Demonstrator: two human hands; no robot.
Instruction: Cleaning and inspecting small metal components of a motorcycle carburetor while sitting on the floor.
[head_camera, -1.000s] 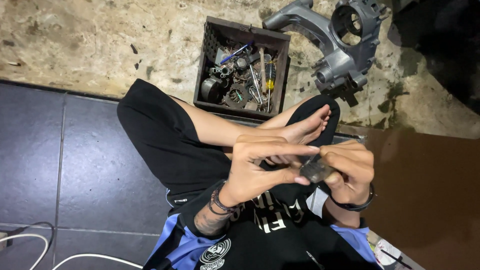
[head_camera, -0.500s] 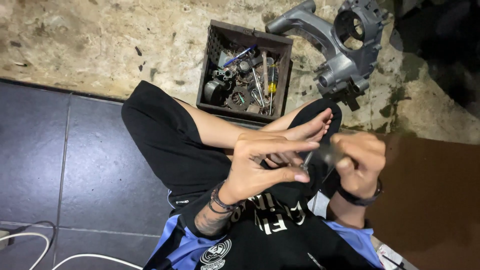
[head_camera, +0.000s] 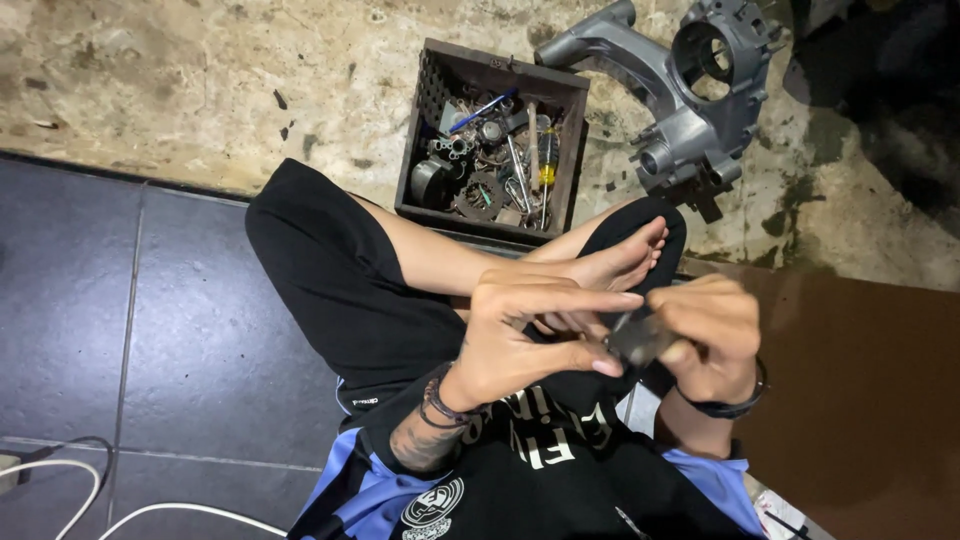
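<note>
Overhead, head view only: seated cross-legged on dark floor tiles (head_camera: 150, 330), bare foot (head_camera: 620, 262) crossed in front of the lap. Left hand (head_camera: 530, 335) raised at chest height, index finger stretched out flat toward the right, thumb extended below it, remaining fingers loosely curled; thumb tip touching the small dark part (head_camera: 635, 340). Right hand (head_camera: 705, 335) curled around the same part from the right side, fingers closed over its top, blurred, so exact grip not readable. Part lying directly between the two hands, at the left thumb tip and under the right fingers; shape and long axis not discernible through blur and cover. Right hand judged the nearer and the firmer holder, left hand steadying from the left. Wristbands on the left wrist, dark band on the right. Beyond the foot, well apart from both hands: dark open crate (head_camera: 430, 90) on rough concrete, filled with loose metal bits, a blue-handled tool and a yellow-handled screwdriver (head_camera: 547, 160). Right of the crate, separate from it: grey cast metal casing (head_camera: 690, 100) with a round opening. White cables (head_camera: 150, 510) at lower left corner on the tiles. Brown surface at right, beside the right forearm.
</note>
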